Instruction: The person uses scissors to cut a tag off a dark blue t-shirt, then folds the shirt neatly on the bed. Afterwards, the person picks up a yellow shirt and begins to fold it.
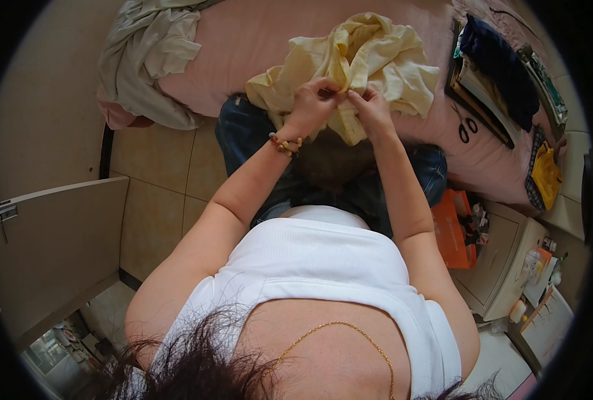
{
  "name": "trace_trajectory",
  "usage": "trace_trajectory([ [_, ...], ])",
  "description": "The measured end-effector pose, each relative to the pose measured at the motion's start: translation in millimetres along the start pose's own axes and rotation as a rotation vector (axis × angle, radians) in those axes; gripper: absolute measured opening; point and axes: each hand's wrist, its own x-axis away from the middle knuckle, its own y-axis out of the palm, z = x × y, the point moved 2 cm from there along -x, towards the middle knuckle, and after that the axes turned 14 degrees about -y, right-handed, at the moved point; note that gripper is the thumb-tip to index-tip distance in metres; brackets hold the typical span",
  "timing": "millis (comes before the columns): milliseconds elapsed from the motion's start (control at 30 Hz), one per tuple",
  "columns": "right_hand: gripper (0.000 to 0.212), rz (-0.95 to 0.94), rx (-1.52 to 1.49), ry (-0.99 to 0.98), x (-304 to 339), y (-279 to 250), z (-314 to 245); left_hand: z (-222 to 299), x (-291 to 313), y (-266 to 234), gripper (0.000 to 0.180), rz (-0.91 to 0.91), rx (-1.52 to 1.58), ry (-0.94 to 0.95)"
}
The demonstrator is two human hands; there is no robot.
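Note:
A crumpled pale yellow cloth garment [403,63] lies over the near edge of the bed and partly across my knees. My left hand [315,105], with a beaded bracelet [286,143] on its wrist, pinches a fold of it from the left. From the right, my right hand [371,110] pinches the same fold, its fingertips almost touching those of the left. Whatever small part lies between the fingertips is too small to make out. One end of the cloth hangs down between my forearms.
Black-handled scissors [465,127] lie on the pink bed cover [243,40], right of the garment. Beyond them sits a stack of folded clothes [500,70]. Grey-white bedding [150,53] is heaped at far left. An orange bag [451,230] stands beside a cabinet [490,260] at right.

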Motion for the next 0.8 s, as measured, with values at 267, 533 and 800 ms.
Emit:
trace_trajectory([
  [267, 0.023, -0.022, 0.417, -0.244, -37, -92, -3, 1, -36, -100, 0.014, 0.102, 0.297, -0.181],
  [533, 0.026, 0.449, 1.236, -0.563, -33, -181, -58, -23, -68, -232, 0.029, 0.955, -0.565, 0.13],
  [800, 0.038, 0.036, 1.342, -0.809, -91, -70, -53, 9, -83, -111, 0.053, 0.489, -1.007, -0.053],
])
